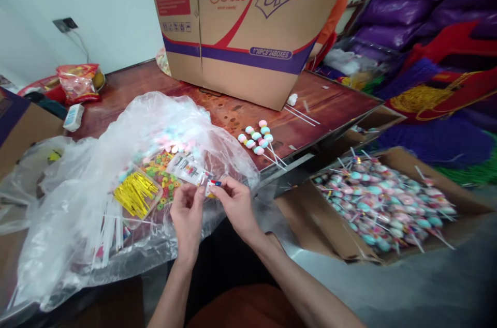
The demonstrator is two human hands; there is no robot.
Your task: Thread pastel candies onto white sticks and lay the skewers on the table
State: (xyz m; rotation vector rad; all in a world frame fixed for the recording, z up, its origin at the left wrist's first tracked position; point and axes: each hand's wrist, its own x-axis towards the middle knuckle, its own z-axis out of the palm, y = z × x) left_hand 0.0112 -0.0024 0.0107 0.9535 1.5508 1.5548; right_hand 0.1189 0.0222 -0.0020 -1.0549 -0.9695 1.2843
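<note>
Between my two hands is a small clear wrapper bag (208, 187) with red, blue and yellow print. My left hand (188, 211) pinches its left side with thumb and fingertips; my right hand (235, 203) pinches the right side. Just behind them lies a pile of printed wrapper bags (185, 166) on loose ring-shaped candies (167, 188). A clear tray of yellow twist ties (135, 194) stands left of my left hand. White sticks (112, 224) lie in front of that tray. Past my right hand, several candy skewers (257, 137) with pastel balls rest on the table.
A large carton (248, 23) stands at the back of the brown table (225, 110). Crumpled clear plastic sheeting (73, 235) covers the left side. At the lower right, an open cardboard box (334, 242) holds many wrapped candy sticks (392, 198). Two more sticks (301, 115) lie near the carton.
</note>
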